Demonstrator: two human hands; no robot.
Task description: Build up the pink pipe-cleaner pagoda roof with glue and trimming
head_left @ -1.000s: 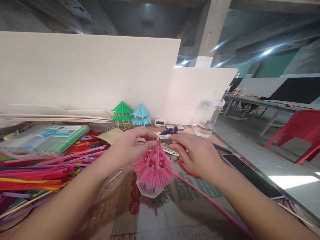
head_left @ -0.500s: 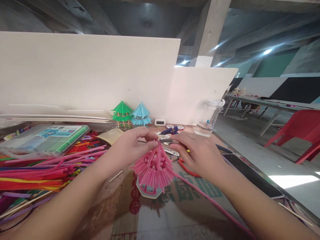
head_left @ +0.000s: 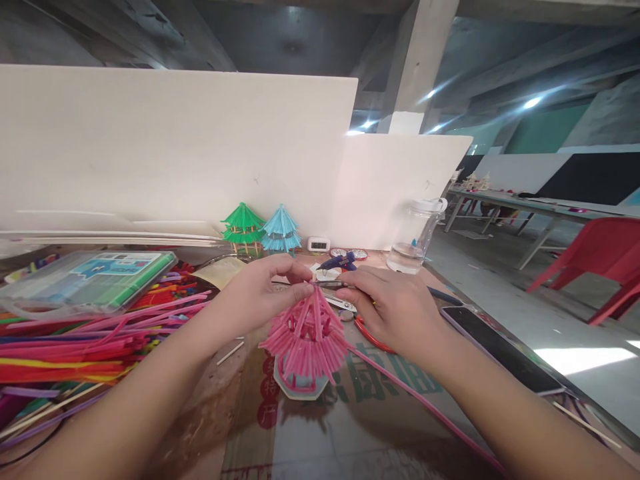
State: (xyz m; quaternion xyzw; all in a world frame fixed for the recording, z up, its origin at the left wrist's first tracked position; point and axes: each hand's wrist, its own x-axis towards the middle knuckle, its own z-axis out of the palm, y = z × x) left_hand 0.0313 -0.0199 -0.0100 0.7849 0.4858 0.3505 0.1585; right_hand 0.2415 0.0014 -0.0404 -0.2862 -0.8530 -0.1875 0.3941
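Observation:
A small pink pavilion model (head_left: 310, 353) of fuzzy pipe cleaners stands in front of me, with a layered roof on a pale, many-sided base. My left hand (head_left: 267, 293) pinches the tip of its roof between thumb and fingers. In my right hand (head_left: 395, 307) is a slim metal tool that looks like tweezers (head_left: 330, 285), its points beside the roof's peak and my left fingertips. A long pink pipe cleaner (head_left: 415, 397) runs from the model's right side under my right forearm. My fingers partly hide the peak and the tool's back end.
Left lie many coloured pipe cleaners (head_left: 100, 340) and a clear plastic case (head_left: 90, 280). Behind are green (head_left: 243, 227) and blue pavilion models (head_left: 281, 228), a small clock (head_left: 319, 245), a glue gun (head_left: 337, 261) and a water jug (head_left: 415, 237). Red-handled scissors (head_left: 373, 337) and a phone (head_left: 500, 350) lie right.
The pink model has tipped slightly, showing more of its base. Both hands keep their grips, and the metal tool's points have shifted a little near the peak.

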